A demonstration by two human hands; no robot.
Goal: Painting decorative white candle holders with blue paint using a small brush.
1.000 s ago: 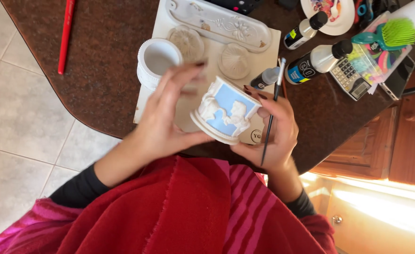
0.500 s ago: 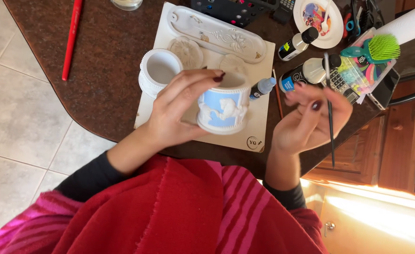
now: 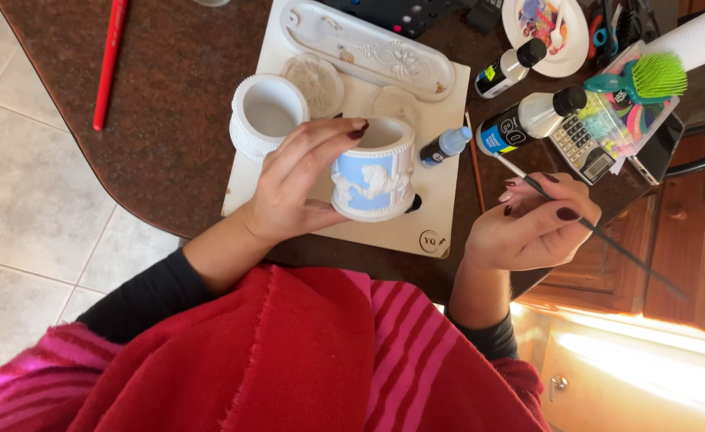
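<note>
My left hand (image 3: 296,188) grips a small round white pot (image 3: 375,172) with blue-painted panels and raised white figures, held upright above the white board (image 3: 440,180). My right hand (image 3: 532,224) holds a thin paintbrush (image 3: 600,232), its tip pointing up-left toward the paint bottles, apart from the pot. A second, unpainted white pot (image 3: 267,114) stands on the board just left of the held one.
The board also carries a long white oval tray (image 3: 368,48) and two round lids. On the dark brown table (image 3: 168,96) lie a red stick (image 3: 110,60), paint bottles (image 3: 528,118), a small blue bottle (image 3: 446,146), a calculator (image 3: 583,148), a green brush (image 3: 644,78) and a paint-smeared plate (image 3: 548,24).
My left hand has turned the pot upright and kept hold of it. My right hand has drawn away to the right with the paintbrush.
</note>
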